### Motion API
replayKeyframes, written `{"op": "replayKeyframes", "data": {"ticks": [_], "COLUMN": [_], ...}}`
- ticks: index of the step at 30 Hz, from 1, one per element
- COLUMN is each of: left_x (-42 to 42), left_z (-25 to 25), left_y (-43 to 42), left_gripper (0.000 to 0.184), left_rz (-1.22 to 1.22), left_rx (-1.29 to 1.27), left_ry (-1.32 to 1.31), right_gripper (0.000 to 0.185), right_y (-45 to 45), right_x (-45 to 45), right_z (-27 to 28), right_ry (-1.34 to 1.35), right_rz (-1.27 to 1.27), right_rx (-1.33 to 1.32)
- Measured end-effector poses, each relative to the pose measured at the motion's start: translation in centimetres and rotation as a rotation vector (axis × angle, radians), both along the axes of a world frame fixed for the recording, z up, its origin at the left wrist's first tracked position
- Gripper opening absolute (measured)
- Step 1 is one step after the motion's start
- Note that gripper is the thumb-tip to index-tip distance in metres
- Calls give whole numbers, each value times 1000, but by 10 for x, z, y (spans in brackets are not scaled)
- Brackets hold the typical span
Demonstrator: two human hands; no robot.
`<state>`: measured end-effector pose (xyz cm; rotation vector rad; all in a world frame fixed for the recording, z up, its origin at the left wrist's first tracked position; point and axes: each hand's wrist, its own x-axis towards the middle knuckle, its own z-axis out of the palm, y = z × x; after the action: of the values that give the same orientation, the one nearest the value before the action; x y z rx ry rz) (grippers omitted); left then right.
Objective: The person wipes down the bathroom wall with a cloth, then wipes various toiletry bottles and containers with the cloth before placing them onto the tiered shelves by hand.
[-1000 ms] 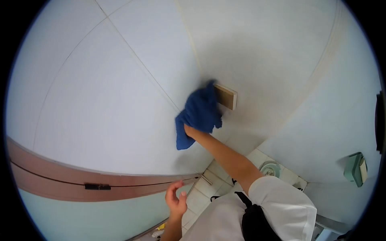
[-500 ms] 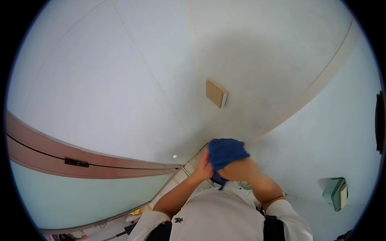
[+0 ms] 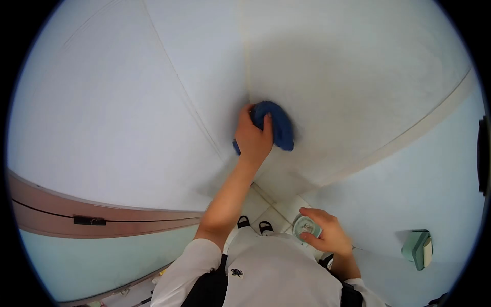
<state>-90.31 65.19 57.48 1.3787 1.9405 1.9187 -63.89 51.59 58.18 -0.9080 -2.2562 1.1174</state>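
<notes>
With my left hand (image 3: 253,135) I grip a folded blue cloth (image 3: 282,130) and press it against the pale wall (image 3: 348,87), close to the corner line. Fingers curl around the cloth, and part of it hangs below the hand. My right hand (image 3: 330,231) is lower, near my body, with fingers and thumb apart and nothing between them. Beneath it, lower down, a round pale-green-rimmed bowl (image 3: 296,231) shows partly; its contents are unclear.
A green box holder (image 3: 415,250) is fixed to the right wall. On the left runs a reddish-brown band (image 3: 46,210) with a black clip-like piece (image 3: 89,221). Floor tiles (image 3: 273,219) and my black sandals (image 3: 265,226) show below. A dark object (image 3: 482,156) sits at the right edge.
Both hands were together on the cloth near my chest. My left hand has carried it up to the wall, where a beige square box is now covered; my right hand has let go and lowered.
</notes>
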Motion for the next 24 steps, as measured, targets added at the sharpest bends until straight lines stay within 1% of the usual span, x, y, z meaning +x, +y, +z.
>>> {"op": "replayKeyframes", "data": {"ticks": [1,2,4,7,10,12,15,18,19,20,22,24], "left_x": [1,-6,-17,-36,-20,2,35,4,-8,-11,-25,-13], "left_z": [-1,-5,-10,4,15,2,-3,-2,3,12,24,18], "left_y": [7,13,21,29,13,-5,-21,-36,-45,-42,-31,6], "left_gripper": [32,30,27,25,23,22,23,23,23,25,27,27], "left_rz": [33,36,33,-69,-76,-187,-313,-177,-206,-147,-20,28], "left_rx": [33,14,-25,-122,-104,-70,23,57,-1,40,99,130], "left_ry": [-130,-113,-81,-45,-9,103,47,-121,-240,-276,-352,-191], "right_gripper": [59,61,61,60,60,60,60,59,59,59,58,57], "right_y": [-4,-8,-17,-28,-39,-42,-47,-52,-57,-56,-56,-53], "right_x": [-2,-7,-14,-17,-17,-21,-25,-27,-27,-27,-25,-25], "right_z": [-2,-3,-2,-3,-11,-17,-16,-10,-9,-11,-30,-38], "right_ry": [2,0,-9,-26,-45,-52,-72,-98,-113,-122,-107,-102], "right_rz": [-15,-29,-47,-90,-154,-165,-156,-192,-203,-204,-175,-132], "right_rx": [-26,-55,-30,-30,-55,-56,-46,-70,-97,-128,-54,-25]}}
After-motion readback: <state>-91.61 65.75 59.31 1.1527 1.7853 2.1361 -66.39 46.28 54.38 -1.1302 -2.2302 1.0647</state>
